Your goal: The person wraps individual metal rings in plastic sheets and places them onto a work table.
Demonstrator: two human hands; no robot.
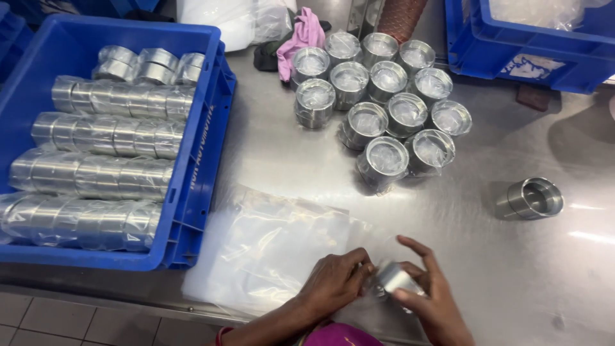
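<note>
Hands meet at the near edge of the steel table (307, 160), just right of the stack of clear plastic bags (269, 247) lying flat there. Your right hand (430, 296) pinches a short, shiny metal cylinder (396, 279) between thumb and curled fingers; your left hand (334, 280) closes its fingertips on the thin clear film at the cylinder's end. I judge the cylinder heavy for its size, rigid and slick, so grip its round wall rather than the rim; the film is limp and slippery. Beyond the bags stands a cluster of bagged metal cylinders (384, 96), upright and touching. A bare metal cylinder (532, 197) lies right of the bags, well apart. Left of the bags, a blue plastic crate (198, 154) holds wrapped rows of cylinders.
</note>
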